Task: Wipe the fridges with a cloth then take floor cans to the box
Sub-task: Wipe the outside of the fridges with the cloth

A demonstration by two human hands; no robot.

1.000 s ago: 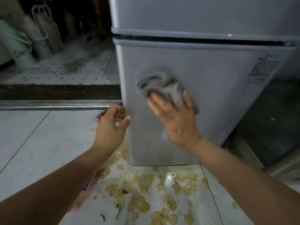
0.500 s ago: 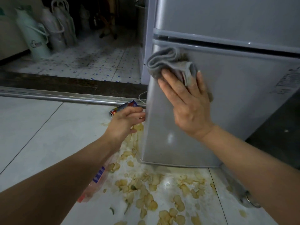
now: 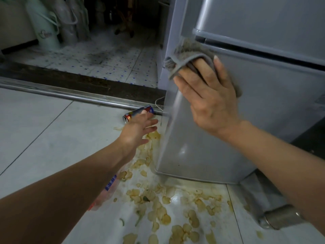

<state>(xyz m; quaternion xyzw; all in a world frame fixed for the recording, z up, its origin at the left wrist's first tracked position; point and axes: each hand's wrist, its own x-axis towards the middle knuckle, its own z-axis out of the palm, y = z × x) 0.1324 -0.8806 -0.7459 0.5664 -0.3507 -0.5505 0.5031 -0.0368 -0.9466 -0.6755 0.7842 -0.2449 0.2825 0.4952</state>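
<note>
A grey fridge [image 3: 274, 106] fills the upper right, its lower door edge facing me. My right hand [image 3: 209, 95] presses a folded grey cloth [image 3: 186, 55] flat against the top left corner of that lower door. My left hand [image 3: 139, 129] hovers with straight fingers low beside the fridge's left edge, holding nothing. Just beyond its fingertips a red, silver and blue can [image 3: 135, 114] lies on its side on the floor by the metal door track.
Spilled chips [image 3: 158, 205] cover the white tiles in front of the fridge, with a clear snack bag [image 3: 107, 191] under my left forearm. A metal threshold rail [image 3: 70, 95] crosses the floor. Pale containers [image 3: 45, 29] stand at the far left. A metal cylinder [image 3: 279, 217] lies at the lower right.
My right hand has slid the cloth up and left across the lower door to its top corner. My left hand has let go of the door edge and dropped toward the can.
</note>
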